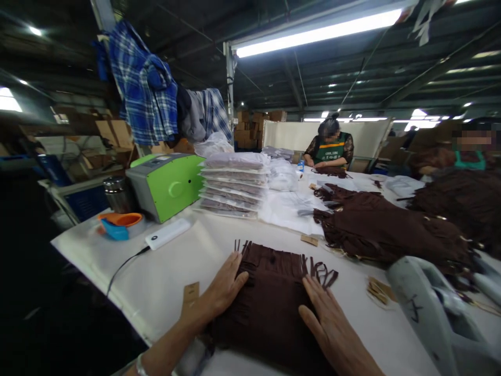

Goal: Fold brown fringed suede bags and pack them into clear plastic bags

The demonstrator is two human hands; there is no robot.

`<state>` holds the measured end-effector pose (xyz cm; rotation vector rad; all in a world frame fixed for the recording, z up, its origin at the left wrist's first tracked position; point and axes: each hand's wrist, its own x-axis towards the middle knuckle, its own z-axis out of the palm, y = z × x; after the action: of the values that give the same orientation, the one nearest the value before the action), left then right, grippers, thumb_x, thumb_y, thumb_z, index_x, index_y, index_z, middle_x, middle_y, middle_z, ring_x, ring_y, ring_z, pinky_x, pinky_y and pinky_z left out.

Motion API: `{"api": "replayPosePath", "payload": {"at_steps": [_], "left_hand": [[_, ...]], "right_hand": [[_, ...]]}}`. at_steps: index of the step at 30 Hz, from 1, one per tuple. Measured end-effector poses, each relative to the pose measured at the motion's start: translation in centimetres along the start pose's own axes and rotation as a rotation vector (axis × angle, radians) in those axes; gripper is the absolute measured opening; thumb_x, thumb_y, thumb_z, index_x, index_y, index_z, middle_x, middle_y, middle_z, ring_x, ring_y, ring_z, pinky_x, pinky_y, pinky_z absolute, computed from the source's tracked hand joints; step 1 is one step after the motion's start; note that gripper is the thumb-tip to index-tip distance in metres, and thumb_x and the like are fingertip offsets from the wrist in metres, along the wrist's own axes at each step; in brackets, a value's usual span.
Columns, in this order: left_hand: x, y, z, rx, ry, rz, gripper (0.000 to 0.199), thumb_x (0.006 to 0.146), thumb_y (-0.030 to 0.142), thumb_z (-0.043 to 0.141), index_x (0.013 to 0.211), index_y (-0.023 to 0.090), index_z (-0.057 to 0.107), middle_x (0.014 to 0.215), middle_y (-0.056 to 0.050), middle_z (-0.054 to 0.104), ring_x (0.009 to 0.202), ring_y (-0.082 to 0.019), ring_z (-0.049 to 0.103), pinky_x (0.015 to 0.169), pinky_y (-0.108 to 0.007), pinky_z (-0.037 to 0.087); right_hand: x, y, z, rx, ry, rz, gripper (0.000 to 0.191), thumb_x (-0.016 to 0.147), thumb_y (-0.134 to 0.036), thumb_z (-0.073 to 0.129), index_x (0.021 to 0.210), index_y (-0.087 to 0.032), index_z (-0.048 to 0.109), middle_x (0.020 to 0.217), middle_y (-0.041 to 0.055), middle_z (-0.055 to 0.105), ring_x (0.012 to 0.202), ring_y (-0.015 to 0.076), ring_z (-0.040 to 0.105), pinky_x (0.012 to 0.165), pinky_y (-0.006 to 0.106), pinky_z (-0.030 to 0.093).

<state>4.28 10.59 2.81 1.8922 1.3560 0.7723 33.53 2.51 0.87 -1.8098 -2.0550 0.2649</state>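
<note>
A dark brown fringed garment lies folded on the white table right in front of me. My left hand rests along its left edge, fingers extended and the thumb spread over the cloth. On the right edge lies my right hand, flat, its fingers stretched out and its thumb apart. Fringe strands stick out past the fingertips of both hands. Beside my left forearm is a brown tag.
Bagged garments are stacked behind, beside a green machine. A power bank and orange tape ring sit left. Brown garments and a grey tape dispenser lie right. A person works across the table.
</note>
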Motion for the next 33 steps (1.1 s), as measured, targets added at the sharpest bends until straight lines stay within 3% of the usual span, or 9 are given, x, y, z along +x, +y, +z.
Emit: {"api": "replayPosePath", "payload": {"at_steps": [8,12,16,19,22,26,29,33], "left_hand": [[1.0,-1.6,1.8,0.381,-0.119,0.139,0.073,0.093,0.057,0.035,0.146,0.007,0.035,0.155,-0.017,0.025,0.145,-0.031,0.017,0.118,-0.048,0.017],[0.9,-2.4,3.9,0.521,-0.119,0.259,0.070,0.094,0.059,0.030,0.146,0.013,0.037,0.154,-0.013,0.031,0.143,-0.030,0.026,0.116,-0.050,0.024],[0.2,-1.9,4.7,0.550,-0.132,0.277,0.070,0.093,0.062,0.030,0.146,0.017,0.038,0.153,-0.011,0.033,0.142,-0.032,0.028,0.114,-0.055,0.024],[0.6,-1.7,2.7,0.490,-0.108,0.260,0.069,0.092,0.063,0.028,0.146,0.021,0.038,0.154,-0.009,0.032,0.142,-0.032,0.029,0.113,-0.056,0.025],[2.5,-2.4,-1.2,0.407,0.060,0.195,0.074,0.089,0.063,0.026,0.139,0.012,0.046,0.146,-0.014,0.045,0.136,-0.031,0.039,0.112,-0.050,0.031],[6.0,-3.9,-5.4,0.383,0.129,-0.030,0.068,0.079,0.062,0.035,0.118,0.011,0.059,0.120,-0.017,0.065,0.104,-0.030,0.064,0.096,-0.041,0.048],[7.8,-4.2,-6.3,0.410,0.066,-0.121,0.056,0.075,0.059,0.036,0.102,0.017,0.062,0.105,-0.012,0.071,0.097,-0.029,0.066,0.089,-0.038,0.050],[8.4,-3.7,-5.8,0.452,-0.007,-0.074,0.050,0.073,0.057,0.035,0.090,0.019,0.062,0.099,-0.011,0.072,0.095,-0.029,0.065,0.088,-0.038,0.048]], "right_hand": [[-0.7,-2.6,-2.0,0.038,-0.103,-0.033,0.067,0.095,-0.057,0.038,0.148,-0.016,0.032,0.155,0.0072,0.026,0.144,0.0261,0.020,0.121,0.049,0.012],[-1.9,-2.2,-2.9,0.030,-0.147,0.005,0.070,0.095,-0.058,0.037,0.149,-0.015,0.029,0.156,0.0074,0.023,0.145,0.0263,0.017,0.121,0.048,0.009],[-2.9,-1.8,-3.2,0.106,-0.159,0.016,0.070,0.094,-0.058,0.040,0.149,-0.015,0.029,0.156,0.0060,0.022,0.146,0.0256,0.016,0.121,0.047,0.006],[-2.8,-0.1,-4.3,0.295,-0.040,0.131,0.064,0.095,-0.056,0.036,0.148,-0.018,0.035,0.154,0.0049,0.031,0.143,0.0238,0.025,0.119,0.045,0.017],[-1.7,3.5,-6.3,0.353,0.171,0.339,0.056,0.094,-0.051,0.034,0.136,-0.019,0.052,0.140,0.0079,0.054,0.131,0.0240,0.047,0.109,0.039,0.038],[1.0,8.3,-7.9,0.146,0.135,0.509,0.044,0.084,-0.039,0.047,0.117,-0.014,0.065,0.108,0.0110,0.071,0.100,0.0247,0.067,0.086,0.033,0.050],[3.2,9.6,-7.5,0.092,0.104,0.525,0.041,0.076,-0.035,0.059,0.110,-0.014,0.068,0.092,0.0092,0.073,0.085,0.0228,0.068,0.073,0.029,0.048],[5.2,9.0,-6.5,0.023,0.078,0.519,0.020,0.066,-0.025,0.069,0.084,-0.015,0.072,0.084,0.0089,0.072,0.084,0.0229,0.065,0.070,0.027,0.043]]}}
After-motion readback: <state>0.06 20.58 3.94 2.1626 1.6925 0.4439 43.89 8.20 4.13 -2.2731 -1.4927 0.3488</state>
